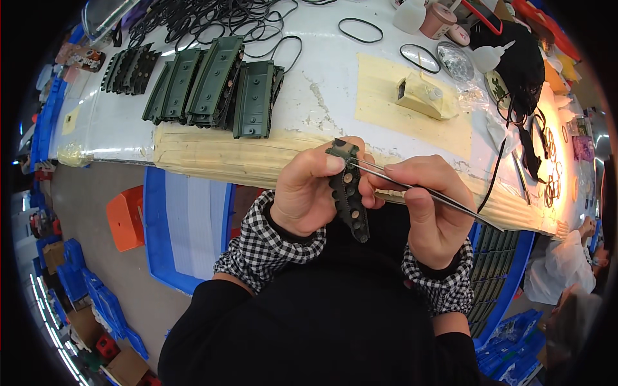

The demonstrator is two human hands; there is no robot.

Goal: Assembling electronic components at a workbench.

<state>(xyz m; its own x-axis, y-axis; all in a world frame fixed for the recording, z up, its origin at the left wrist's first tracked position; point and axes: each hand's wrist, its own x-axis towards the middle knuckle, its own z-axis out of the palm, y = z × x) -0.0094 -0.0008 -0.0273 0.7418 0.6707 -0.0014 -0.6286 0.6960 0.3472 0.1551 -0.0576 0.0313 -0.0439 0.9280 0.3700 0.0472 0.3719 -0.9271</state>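
Note:
My left hand [301,196] grips a dark green toy tank hull [353,209] turned on its side, so its row of small wheels faces up. The thumb presses near the hull's upper end. In my right hand [434,206] is a pair of metal tweezers [454,207], pinched between thumb and fingers. Their tips meet the hull beside my left thumb. Past my hands on the table, several green tank hulls [254,96] lie side by side, open side up. A loose pile of black rubber bands or tracks [193,22] lies behind them.
Yellow tape covers the table's front edge [212,151]. Two black loops [360,30] and a cream block-shaped container [428,96] lie at the far right, near a white squeeze bottle [489,56]. Blue crates [151,225] stand below, with an orange stool [126,219] at left.

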